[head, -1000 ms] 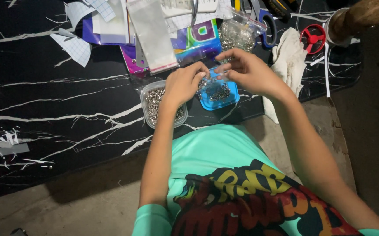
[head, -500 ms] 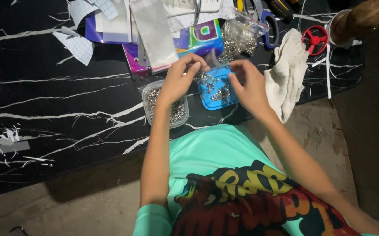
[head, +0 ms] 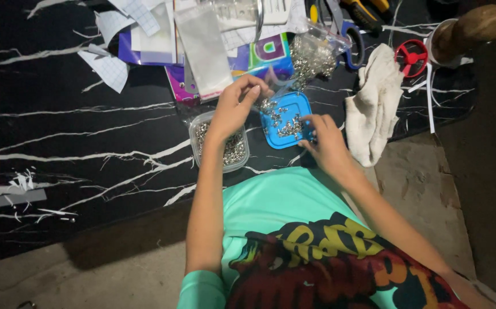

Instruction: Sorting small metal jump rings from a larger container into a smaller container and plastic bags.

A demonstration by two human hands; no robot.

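Blue square tray (head: 285, 119) of small silver metal pieces sits on black marbled table (head: 59, 131), between both hands. Left hand (head: 233, 109) at tray's upper-left corner, fingertips pinched; what they pinch cannot be told. Right hand (head: 325, 140) grips tray's right edge. Clear tub (head: 220, 143) of same pieces lies just left, under left wrist.

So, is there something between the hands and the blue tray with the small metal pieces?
Nothing visible stands in the way. The right hand rests at the near right edge of the blue tray, fingers on the metal pieces. The left hand hovers at its left edge, above the clear container.
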